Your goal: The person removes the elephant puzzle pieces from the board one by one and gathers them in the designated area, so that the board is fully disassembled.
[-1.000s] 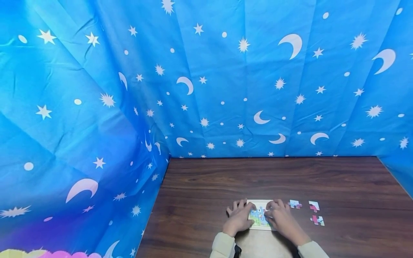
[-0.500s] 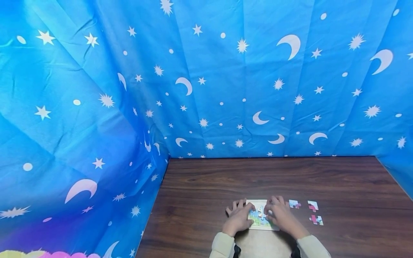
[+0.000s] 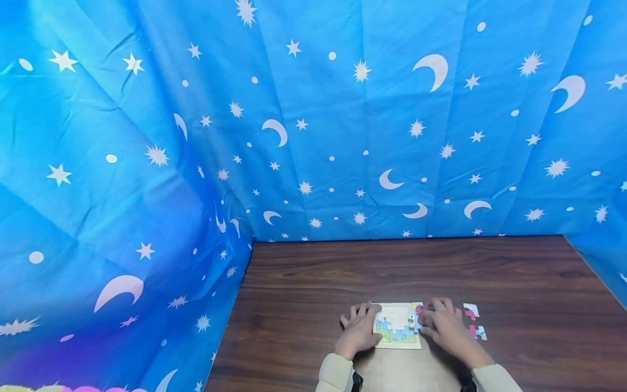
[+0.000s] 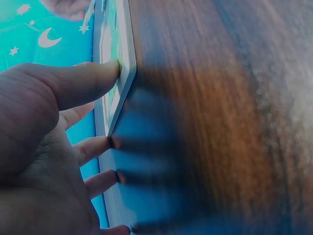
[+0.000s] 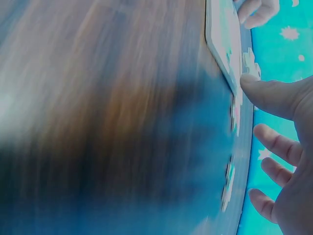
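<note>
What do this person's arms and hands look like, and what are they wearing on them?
The left hand and right hand are bare, without gloves. The left sleeve and right sleeve are pale cream. Something black shows beside each cuff, too little visible to identify.

Blue cloth [image 3: 313,147] (star-patterned) hangs behind the brown table [image 3: 303,277].

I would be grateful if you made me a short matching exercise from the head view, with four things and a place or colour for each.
Things
1. left hand
2. upper loose jigsaw piece
3. table
4. backdrop cloth

Places and colours
A. dark brown
B. at the left side of the puzzle tray
C. blue with pale stars and moons
D. right of the right hand

Pairs: 1-B, 2-D, 3-A, 4-C
</note>
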`<state>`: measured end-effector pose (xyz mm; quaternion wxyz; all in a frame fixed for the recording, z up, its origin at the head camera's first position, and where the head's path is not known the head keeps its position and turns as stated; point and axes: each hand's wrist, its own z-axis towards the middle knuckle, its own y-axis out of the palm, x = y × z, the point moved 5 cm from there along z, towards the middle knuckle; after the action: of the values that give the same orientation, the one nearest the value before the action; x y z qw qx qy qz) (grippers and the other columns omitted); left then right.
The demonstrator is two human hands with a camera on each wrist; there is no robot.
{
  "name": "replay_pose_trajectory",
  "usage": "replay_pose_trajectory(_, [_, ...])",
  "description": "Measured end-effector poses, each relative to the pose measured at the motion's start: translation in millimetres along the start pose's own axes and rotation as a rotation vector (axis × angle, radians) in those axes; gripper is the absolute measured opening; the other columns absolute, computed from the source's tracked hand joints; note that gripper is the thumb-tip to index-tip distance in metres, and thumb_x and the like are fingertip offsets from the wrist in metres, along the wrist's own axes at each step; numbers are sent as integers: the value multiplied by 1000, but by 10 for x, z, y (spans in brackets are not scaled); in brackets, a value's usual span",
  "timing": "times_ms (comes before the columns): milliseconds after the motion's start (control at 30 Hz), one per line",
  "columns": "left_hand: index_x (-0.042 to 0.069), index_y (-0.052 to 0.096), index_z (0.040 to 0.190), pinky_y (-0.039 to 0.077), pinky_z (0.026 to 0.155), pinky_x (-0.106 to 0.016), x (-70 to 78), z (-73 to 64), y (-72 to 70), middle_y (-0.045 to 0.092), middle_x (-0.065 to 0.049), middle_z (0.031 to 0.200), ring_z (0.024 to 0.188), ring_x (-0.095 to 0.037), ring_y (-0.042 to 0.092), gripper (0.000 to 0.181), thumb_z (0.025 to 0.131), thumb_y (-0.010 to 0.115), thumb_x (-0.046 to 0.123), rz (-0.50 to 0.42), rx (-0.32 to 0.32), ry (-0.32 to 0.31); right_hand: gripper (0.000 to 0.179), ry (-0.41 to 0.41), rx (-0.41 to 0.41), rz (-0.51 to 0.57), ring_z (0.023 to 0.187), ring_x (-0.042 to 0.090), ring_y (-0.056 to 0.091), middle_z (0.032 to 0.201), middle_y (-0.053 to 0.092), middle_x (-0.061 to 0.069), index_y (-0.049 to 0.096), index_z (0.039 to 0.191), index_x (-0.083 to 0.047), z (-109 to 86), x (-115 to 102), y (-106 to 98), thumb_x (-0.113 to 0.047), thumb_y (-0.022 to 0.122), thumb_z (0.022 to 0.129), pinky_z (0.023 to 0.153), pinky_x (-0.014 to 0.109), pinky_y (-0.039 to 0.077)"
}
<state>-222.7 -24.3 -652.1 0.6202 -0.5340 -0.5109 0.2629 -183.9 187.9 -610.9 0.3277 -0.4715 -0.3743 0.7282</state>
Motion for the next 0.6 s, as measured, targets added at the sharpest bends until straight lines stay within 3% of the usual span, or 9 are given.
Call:
replay_pose_trajectory(167, [25,46,152,29,99,-70,-34,33,72,47,-5,151,133,-31,39,76,84,80,31,17,13,11,26,31,1,-19,108,48,48,105,59,12,66,75,-26,-110,129,-90,-12,87,71,79,69,37])
replay_pose_trajectory(400, [23,47,152,30,98,-69,-59,22,83,46,-5,152,133,-30,39,75,84,79,34,38,12,18,27,73,-14,-42,107,48,47,105,59,12,65,74,-27,-240,282,-174,-12,87,71,78,68,36])
replay_pose_trajectory(600, [22,50,150,28,98,-70,-43,31,60,46,-6,152,133,-31,39,72,85,78,33,20,6,16,21,86,-18,-62,110,54,45,112,60,24,76,88,-12,-298,353,-248,-11,87,70,78,70,35])
